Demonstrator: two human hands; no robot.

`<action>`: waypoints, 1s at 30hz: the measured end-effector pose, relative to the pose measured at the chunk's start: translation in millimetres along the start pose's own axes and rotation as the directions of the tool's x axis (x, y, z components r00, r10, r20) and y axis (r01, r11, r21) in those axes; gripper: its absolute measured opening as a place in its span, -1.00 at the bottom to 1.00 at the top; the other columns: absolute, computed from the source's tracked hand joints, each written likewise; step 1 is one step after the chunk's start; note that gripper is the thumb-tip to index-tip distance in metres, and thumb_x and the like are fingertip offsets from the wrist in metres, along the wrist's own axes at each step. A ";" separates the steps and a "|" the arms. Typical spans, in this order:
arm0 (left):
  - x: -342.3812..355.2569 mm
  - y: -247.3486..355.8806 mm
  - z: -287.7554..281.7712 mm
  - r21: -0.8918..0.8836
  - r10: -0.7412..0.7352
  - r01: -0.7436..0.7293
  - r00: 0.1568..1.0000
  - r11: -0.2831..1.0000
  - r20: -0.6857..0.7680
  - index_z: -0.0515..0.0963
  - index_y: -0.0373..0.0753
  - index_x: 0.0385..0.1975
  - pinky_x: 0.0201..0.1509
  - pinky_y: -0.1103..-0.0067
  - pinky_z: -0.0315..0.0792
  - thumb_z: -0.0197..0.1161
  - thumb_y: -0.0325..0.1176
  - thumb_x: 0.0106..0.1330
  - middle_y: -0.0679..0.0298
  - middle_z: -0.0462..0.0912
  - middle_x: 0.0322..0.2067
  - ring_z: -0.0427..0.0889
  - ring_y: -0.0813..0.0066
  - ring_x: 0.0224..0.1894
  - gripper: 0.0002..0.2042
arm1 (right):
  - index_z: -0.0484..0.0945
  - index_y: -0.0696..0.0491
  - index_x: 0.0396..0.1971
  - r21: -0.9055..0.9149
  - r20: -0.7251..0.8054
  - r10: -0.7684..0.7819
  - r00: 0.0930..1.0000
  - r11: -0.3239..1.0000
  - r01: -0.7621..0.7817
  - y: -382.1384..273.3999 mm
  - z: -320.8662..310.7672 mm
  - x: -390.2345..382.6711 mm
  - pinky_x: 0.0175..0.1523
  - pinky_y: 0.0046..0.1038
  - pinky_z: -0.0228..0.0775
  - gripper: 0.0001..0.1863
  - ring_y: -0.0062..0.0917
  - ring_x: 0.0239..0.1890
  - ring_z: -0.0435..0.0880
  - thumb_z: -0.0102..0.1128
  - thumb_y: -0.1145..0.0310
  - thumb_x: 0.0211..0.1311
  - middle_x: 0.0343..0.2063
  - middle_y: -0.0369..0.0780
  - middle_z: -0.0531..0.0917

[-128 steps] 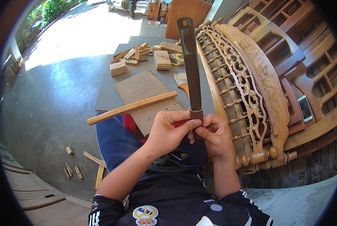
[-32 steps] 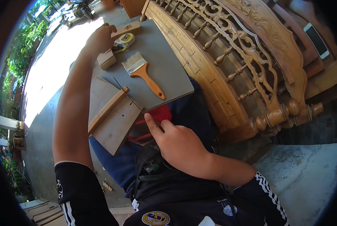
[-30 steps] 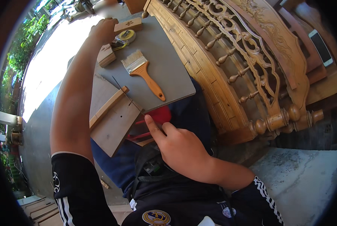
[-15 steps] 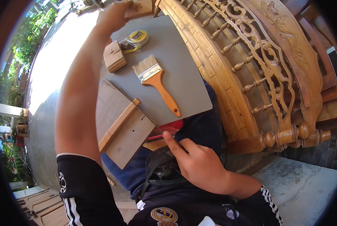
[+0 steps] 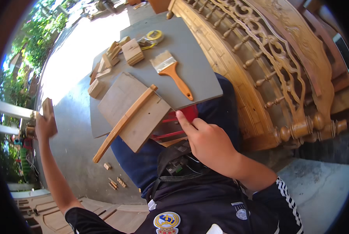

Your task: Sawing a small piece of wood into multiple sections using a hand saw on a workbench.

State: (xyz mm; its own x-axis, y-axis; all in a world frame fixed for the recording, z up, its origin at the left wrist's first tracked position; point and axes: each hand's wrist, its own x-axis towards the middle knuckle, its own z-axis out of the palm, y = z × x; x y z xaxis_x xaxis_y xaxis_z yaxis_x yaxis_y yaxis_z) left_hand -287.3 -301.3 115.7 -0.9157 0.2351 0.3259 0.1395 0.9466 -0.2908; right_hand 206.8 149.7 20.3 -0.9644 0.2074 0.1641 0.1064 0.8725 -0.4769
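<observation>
Out at the far left, my left hand (image 5: 46,126) is closed around a small wooden block (image 5: 48,107), whose end sticks up above the fingers. My right hand (image 5: 209,140) is at the near corner of a flat wooden board (image 5: 146,120), index finger stretched along something thin and the other fingers curled. What it grips is mostly hidden. Across the board lies a long wooden strip (image 5: 124,124), its lower end past the board's edge. A paintbrush (image 5: 173,76) with an orange handle rests on the grey tabletop (image 5: 198,72) beyond.
Several wood offcuts (image 5: 105,64) and a thicker wooden block (image 5: 133,52) lie left on the tabletop, near a yellow roll (image 5: 154,36). A carved wooden bench (image 5: 240,105) stands along the right, with a phone (image 5: 344,52). Scraps (image 5: 114,183) litter the floor.
My left hand has swung from the far end of the tabletop out to the left, a wooden block in its grip. My right hand stays by the board's corner. The view has shifted.
</observation>
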 end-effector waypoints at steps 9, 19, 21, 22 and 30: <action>-347.8 -1.9 228.2 -0.141 -0.254 0.484 0.659 0.863 0.708 0.66 -0.49 -0.04 0.13 0.23 0.59 0.55 0.05 0.05 -0.22 0.74 -0.08 0.74 -0.12 0.05 -0.32 | 0.38 0.16 0.43 -0.072 0.011 0.010 1.000 0.997 -0.010 0.3 7.0 3.1 -0.25 -0.21 0.62 -0.32 -0.17 -0.41 0.71 0.15 0.51 0.25 -0.37 -0.06 0.61; -499.7 148.5 271.5 0.035 -0.401 0.806 0.256 0.591 0.880 0.50 -0.25 0.23 0.29 0.14 0.54 0.43 0.06 0.10 0.03 0.53 0.26 0.60 0.00 0.27 -0.28 | 0.50 0.11 0.36 -0.133 -0.140 -0.058 0.989 0.990 0.039 -7.9 -2.8 3.3 -0.18 -0.27 0.54 -0.45 -0.09 -0.37 0.71 0.19 0.61 0.37 -0.36 0.03 0.70; -521.8 158.7 277.9 0.046 -0.452 0.815 0.273 0.577 0.849 0.48 -0.26 0.22 0.27 0.13 0.54 0.44 0.08 0.10 0.01 0.52 0.23 0.60 -0.01 0.25 -0.26 | 0.51 0.13 0.35 -0.179 -0.106 -0.096 0.990 0.981 0.076 -9.8 -3.8 7.3 -0.17 -0.29 0.54 -0.46 -0.10 -0.35 0.73 0.18 0.62 0.37 -0.34 0.05 0.71; -535.3 161.1 282.0 0.043 -0.469 0.842 0.257 0.538 0.845 0.47 -0.26 0.22 0.26 0.13 0.55 0.47 0.09 0.12 0.00 0.52 0.22 0.61 -0.01 0.23 -0.26 | 0.52 0.15 0.34 -0.213 -0.105 -0.105 0.989 0.974 0.081 -11.1 -5.1 8.2 -0.16 -0.31 0.55 -0.48 -0.11 -0.34 0.74 0.18 0.62 0.37 -0.32 0.08 0.72; -554.6 175.8 291.4 0.048 -0.428 0.906 0.151 0.420 0.891 0.44 -0.21 0.24 0.24 0.13 0.55 0.54 0.06 0.15 0.07 0.51 0.25 0.59 0.06 0.26 -0.27 | 0.46 0.06 0.42 -0.207 -0.104 0.029 0.994 0.977 -0.050 26.8 -5.3 -0.9 -0.32 -0.62 0.40 -0.47 -0.78 -0.42 0.53 0.14 0.57 0.47 -0.38 -0.36 0.68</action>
State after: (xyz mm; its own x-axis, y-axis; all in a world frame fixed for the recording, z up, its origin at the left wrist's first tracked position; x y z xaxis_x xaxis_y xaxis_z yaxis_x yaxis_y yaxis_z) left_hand 135.3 -329.5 -378.4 -0.5340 -0.5667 -0.6275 -0.7896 0.5997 0.1303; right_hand 211.8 175.2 11.9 -0.9305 0.2776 0.2391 0.2026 0.9336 -0.2954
